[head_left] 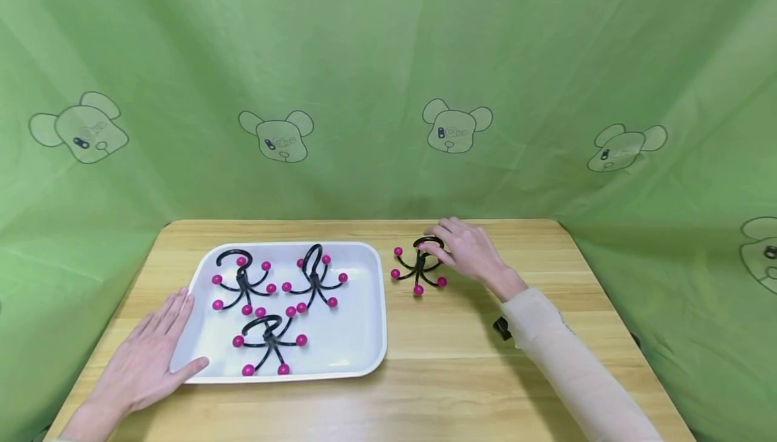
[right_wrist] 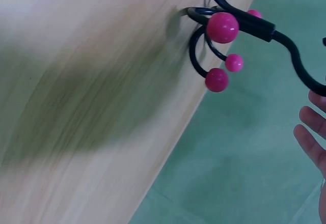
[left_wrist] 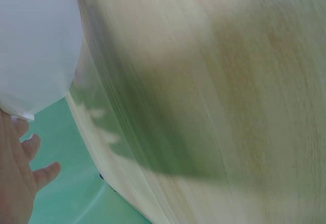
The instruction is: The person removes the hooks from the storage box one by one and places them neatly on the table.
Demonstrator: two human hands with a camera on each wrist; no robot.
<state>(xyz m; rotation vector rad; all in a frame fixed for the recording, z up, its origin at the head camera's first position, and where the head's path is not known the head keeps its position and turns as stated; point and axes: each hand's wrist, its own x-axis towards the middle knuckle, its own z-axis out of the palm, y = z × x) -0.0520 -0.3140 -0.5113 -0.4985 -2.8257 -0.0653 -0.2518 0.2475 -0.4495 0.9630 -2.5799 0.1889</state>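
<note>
We see a black hook with pink balls (head_left: 421, 265) standing right of the white tray (head_left: 349, 337), its curved top between the thumb and bent fingers of the right hand (head_left: 464, 250); we cannot tell whether they pinch it. The left hand (head_left: 146, 354) lies, fingers straight, against the tray's left rim.

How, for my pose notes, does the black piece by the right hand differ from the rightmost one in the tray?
The table piece is outside the tray; the tray piece is inside. The right hand is at the table piece's top, neither hand at the tray piece. In the head view, the table piece's top looks wide, the tray piece's narrow. Both are black with pink balls.
</note>
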